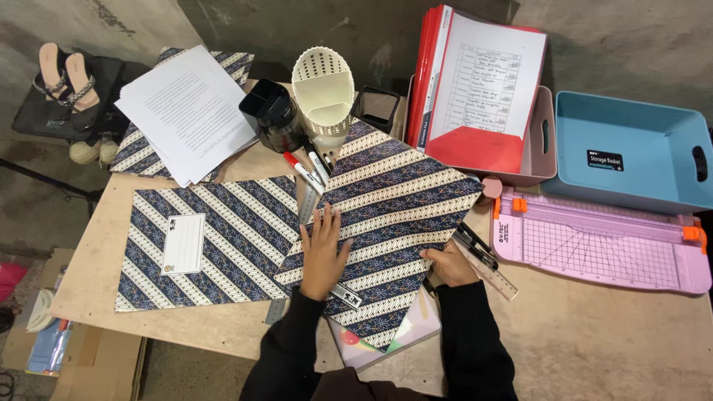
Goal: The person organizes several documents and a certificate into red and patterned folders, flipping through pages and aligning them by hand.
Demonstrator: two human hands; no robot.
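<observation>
The folder (386, 200) lies skewed on the table (96, 223), long axis running from lower left to upper right, overlapping a second folder (215, 238). Left hand (323, 252) rests flat on it, fingers spread, gripping nothing. Right hand (448, 266) pinches its right edge, beside the ruler (490, 271). Both hands equally near.

Navy-striped folder (386, 200), seemingly floral
</observation>
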